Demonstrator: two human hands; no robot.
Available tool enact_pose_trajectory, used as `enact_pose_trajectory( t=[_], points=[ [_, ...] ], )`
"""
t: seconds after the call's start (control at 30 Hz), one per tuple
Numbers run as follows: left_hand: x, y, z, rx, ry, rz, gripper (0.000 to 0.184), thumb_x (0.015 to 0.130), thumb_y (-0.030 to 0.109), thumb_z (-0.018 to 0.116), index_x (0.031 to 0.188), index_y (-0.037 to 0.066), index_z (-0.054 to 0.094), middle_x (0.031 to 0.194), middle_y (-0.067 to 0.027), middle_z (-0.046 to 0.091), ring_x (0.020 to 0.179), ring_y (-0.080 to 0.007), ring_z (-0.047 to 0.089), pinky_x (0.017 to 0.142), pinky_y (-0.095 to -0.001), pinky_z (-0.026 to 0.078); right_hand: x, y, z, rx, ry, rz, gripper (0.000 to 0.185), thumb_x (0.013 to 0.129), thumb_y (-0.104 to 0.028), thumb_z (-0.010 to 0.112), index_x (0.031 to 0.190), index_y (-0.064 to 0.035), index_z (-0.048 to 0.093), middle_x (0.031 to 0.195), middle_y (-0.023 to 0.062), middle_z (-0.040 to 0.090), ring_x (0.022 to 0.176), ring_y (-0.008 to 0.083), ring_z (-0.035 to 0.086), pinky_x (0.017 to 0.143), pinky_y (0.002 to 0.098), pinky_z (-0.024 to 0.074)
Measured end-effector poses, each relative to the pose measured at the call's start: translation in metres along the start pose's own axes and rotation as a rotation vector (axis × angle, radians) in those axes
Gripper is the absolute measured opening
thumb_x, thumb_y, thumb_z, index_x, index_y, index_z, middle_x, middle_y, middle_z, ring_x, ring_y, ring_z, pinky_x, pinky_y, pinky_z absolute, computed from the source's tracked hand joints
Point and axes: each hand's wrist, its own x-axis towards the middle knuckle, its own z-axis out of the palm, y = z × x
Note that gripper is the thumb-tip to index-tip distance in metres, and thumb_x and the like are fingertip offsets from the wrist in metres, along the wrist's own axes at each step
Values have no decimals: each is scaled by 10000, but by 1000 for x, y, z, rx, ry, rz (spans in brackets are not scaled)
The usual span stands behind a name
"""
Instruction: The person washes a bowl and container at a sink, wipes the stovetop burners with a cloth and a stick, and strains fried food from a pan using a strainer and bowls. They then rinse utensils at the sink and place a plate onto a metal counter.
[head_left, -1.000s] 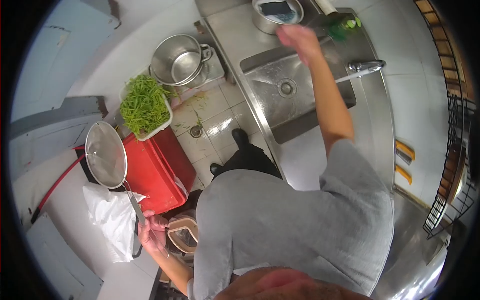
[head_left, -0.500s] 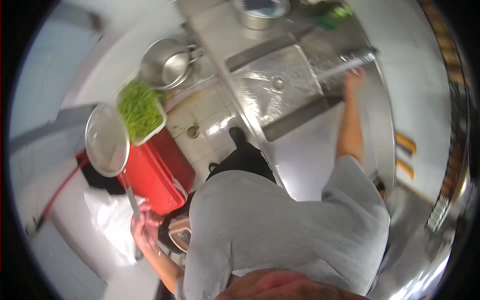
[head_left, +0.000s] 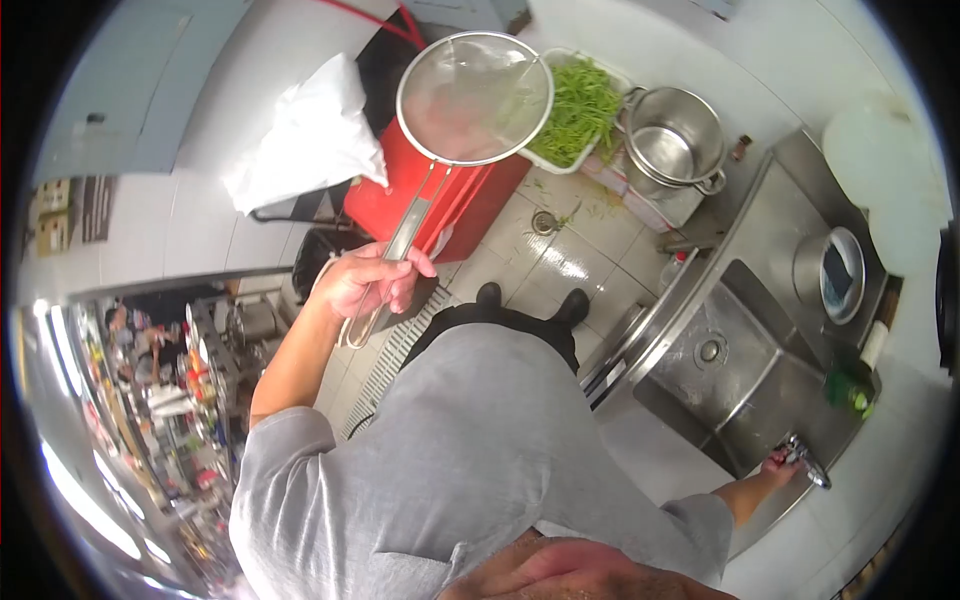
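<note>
My left hand is closed round the handle of a large round mesh strainer, which it holds up over the red bin. Far to the right, my right hand grips the tap at the edge of the steel sink. Some of its fingers are hidden by the tap. No stream of water shows below the spout, and the sink's bottom looks wet.
Cut greens fill a white tub beside steel pots. A white bag lies at upper left. Another pot and a green bottle stand beyond the sink. A person is in the far-left background.
The view has swung round toward the left. My right hand has gone from near the far pot to the tap, and the running water has stopped. The strainer remains in my left hand.
</note>
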Motion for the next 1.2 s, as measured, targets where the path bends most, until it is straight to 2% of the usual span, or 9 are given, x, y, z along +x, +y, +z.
enact_pose_trajectory(
  t=[0.17, 0.33, 0.4, 0.5, 0.57, 0.77, 0.87, 1.1, 1.2],
  points=[
    [-30, -27, -27, -62, 18, 82, 332, 940, 202, 614, 1140, -64, 612, 710, -33, 543, 653, -182, 589, 656, -325, 483, 31, 36, -17, 133, -230, 189, 609, 955, -584, 429, 1012, -11, 629, 778, 95, 649, 596, 182, 540, 508, 315, 464],
    [-84, -67, -67, -193, 42, 203, 372, 937, 237, 633, 1143, -72, 608, 745, -36, 590, 702, -162, 622, 697, -319, 494, -160, 149, 166, -472, -11, -346, 516, 959, -469, 547, 949, 31, 673, 722, 75, 642, 650, 135, 551, 536, 277, 416],
    [-110, -84, -85, -225, 58, 248, 377, 932, 247, 645, 1137, -68, 612, 743, -31, 588, 706, -158, 622, 699, -316, 498, -213, 209, 235, -861, -280, -525, 378, 923, -360, 621, 1022, 1, 671, 794, 76, 656, 655, 121, 538, 549, 257, 416],
    [-156, -128, -122, -291, 184, 374, 318, 966, 210, 609, 1171, -33, 605, 1067, -100, 654, 833, -129, 618, 701, -326, 508, -366, 314, 322, -819, -999, -105, 382, 912, -237, 652, 1221, -14, 632, 1025, 105, 693, 885, 199, 682, 717, 290, 551],
    [-185, -151, -147, -343, 218, 392, 382, 988, 214, 575, 1287, -23, 542, 1222, -134, 621, 860, -156, 602, 732, -328, 501, -421, 358, 334, -1120, -1135, -53, 336, 952, -270, 654, 1195, -38, 642, 1007, 50, 687, 845, 137, 657, 737, 263, 538],
    [-230, -221, -258, -329, 167, 488, 274, 994, 188, 558, 1201, 10, 541, 818, -14, 502, 752, -129, 472, 706, -308, 383, -443, 311, 258, -827, -636, -239, 233, 908, -285, 683, 997, -70, 685, 827, 33, 700, 728, 124, 662, 624, 266, 520],
    [-249, -223, -283, -422, 118, 461, 262, 1007, 187, 539, 1199, 8, 538, 865, -22, 515, 780, -134, 481, 753, -309, 395, -363, 248, 195, -677, -375, -527, 216, 881, -231, 692, 971, -35, 692, 817, 63, 710, 658, 135, 667, 557, 272, 525],
    [-248, -198, -291, -471, 130, 428, 305, 1046, 188, 456, 1278, 10, 543, 940, -17, 562, 850, -148, 525, 792, -330, 420, -148, 73, 49, -388, 170, -430, 235, 946, -251, 666, 859, -36, 626, 639, 31, 580, 553, 112, 575, 446, 242, 454],
    [-242, -186, -276, -411, 188, 400, 311, 1044, 187, 459, 1279, 0, 540, 946, -17, 568, 867, -146, 533, 802, -328, 427, -104, 41, 37, -353, 277, -441, 275, 928, -238, 696, 931, 19, 597, 749, 103, 608, 645, 200, 641, 534, 308, 564]
  ],
)
